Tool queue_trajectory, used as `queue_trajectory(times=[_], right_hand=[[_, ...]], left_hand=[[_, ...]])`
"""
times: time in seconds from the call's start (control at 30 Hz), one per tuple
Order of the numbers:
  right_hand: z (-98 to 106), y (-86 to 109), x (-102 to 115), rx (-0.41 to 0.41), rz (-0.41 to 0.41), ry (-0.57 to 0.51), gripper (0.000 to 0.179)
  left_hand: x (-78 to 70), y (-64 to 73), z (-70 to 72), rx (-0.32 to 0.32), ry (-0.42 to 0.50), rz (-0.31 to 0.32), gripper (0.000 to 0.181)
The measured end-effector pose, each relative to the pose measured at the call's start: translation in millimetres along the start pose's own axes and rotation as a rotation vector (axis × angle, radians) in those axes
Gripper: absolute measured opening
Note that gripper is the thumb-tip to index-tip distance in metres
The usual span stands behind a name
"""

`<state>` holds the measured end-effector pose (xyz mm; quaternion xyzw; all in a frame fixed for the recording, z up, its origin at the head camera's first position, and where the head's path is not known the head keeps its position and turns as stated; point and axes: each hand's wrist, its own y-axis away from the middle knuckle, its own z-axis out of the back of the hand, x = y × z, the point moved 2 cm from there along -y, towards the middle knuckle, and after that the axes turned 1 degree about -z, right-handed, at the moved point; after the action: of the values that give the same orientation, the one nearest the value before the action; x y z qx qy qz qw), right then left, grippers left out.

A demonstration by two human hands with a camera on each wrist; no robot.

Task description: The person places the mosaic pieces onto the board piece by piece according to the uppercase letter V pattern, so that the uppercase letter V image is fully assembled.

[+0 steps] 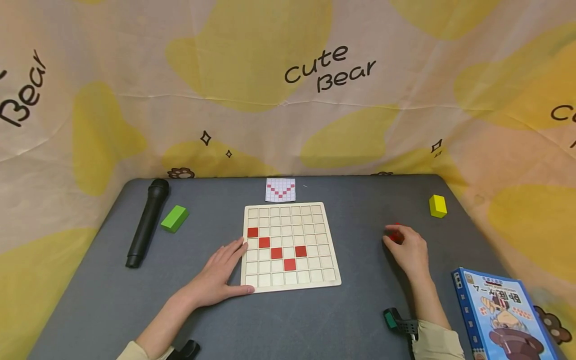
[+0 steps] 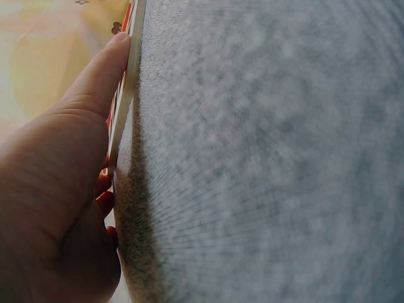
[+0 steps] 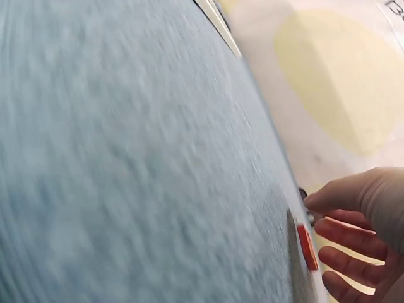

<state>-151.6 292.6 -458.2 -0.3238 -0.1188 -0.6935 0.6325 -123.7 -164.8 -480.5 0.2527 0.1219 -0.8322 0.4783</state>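
Observation:
A pale gridded board (image 1: 288,296) lies mid-table, with several red square tiles (image 1: 290,264) set in its cells. My left hand (image 1: 218,275) rests against its left side, the fingers at the edge and the thumb by the near corner. In the left wrist view, the thumb (image 2: 95,82) touches the board's rim. Off to the right, my right hand (image 1: 409,248) is over red pieces (image 1: 396,236), which its fingers partly hide. The right wrist view shows a red piece (image 3: 307,247) on the table beside the loosely bent fingers (image 3: 350,237); no grip on it is visible.
A small card (image 1: 280,190) with a red V pattern lies behind the board. To the left are a black microphone (image 1: 147,225) and a green block (image 1: 175,219). A yellow block (image 1: 438,206) and a blue illustrated box (image 1: 504,315) are at the right. Patterned cloth (image 1: 252,65) hangs behind the table.

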Motion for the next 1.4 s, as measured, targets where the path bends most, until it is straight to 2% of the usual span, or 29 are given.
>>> queue_trajectory(times=[0.33, 0.7, 0.97, 1.4], right_hand=[[8, 4.7, -12, 0.055, -0.07, 0.056, 0.03], [3, 2.9, -6, 0.027, -0.025, 0.005, 0.027], [-17, -0.8, 13, 0.037, 0.052, -0.065, 0.028], [-54, -0.9, 66, 0.168, 0.167, -0.189, 0.027]], left_hand=[[-1.0, 0.4, 0.7, 0.0, 0.003, 0.001, 0.108], [-1.9, 0.0, 1.3, -0.011, -0.011, -0.011, 0.106], [-1.1, -0.7, 1.3, -0.005, -0.01, -0.006, 0.106], [-0.4, -0.7, 0.1, -0.007, -0.012, 0.002, 0.108]])
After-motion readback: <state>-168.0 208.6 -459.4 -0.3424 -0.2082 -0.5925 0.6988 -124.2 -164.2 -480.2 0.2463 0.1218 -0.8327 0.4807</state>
